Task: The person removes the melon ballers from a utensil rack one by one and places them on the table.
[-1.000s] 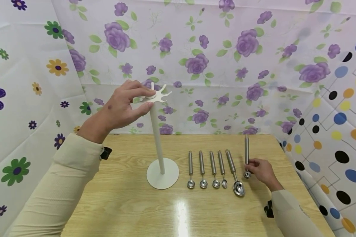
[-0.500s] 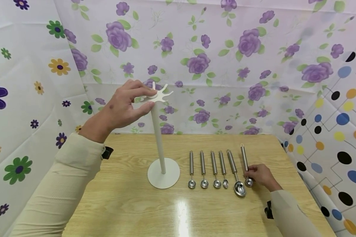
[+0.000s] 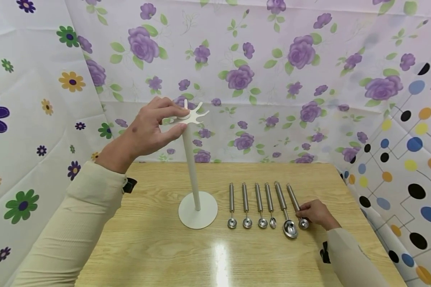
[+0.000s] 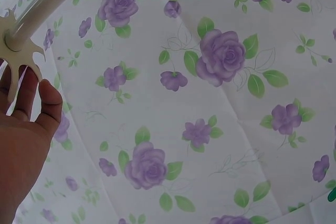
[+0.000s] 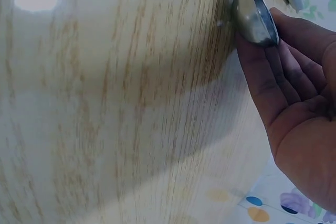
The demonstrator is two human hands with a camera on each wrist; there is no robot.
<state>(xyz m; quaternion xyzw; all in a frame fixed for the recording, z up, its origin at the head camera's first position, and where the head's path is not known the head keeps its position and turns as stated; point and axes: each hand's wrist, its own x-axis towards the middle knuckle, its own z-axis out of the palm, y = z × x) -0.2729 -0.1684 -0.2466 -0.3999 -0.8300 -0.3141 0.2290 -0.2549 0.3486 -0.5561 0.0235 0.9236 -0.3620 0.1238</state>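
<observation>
My left hand [image 3: 147, 129] grips the top of a white hanging stand [image 3: 192, 169], thumb and fingers around its hooked crown. In the left wrist view the fingers lie against the scalloped hook ring [image 4: 18, 59]. On the right, my right hand [image 3: 317, 213] pinches a steel melon baller [image 3: 293, 197] near its neck. That tool slants, handle end toward the back left, close over the table. The right wrist view shows its round bowl [image 5: 252, 17] between thumb and fingers. Beside it lies a larger steel scoop [image 3: 290, 228] with an oval bowl.
Several steel tools lie in a row between stand and right hand, among them a round-bowled one [image 3: 232, 222] and a narrow oval spoon [image 3: 272, 222]. The stand's round base [image 3: 198, 219] rests on the wooden table [image 3: 158, 247]. Patterned cloth [image 3: 240, 139] hangs behind the table.
The melon baller in my right hand has come down and left toward the larger scoop, its handle tipping from upright to slanted left. My left hand stays on the stand's top.
</observation>
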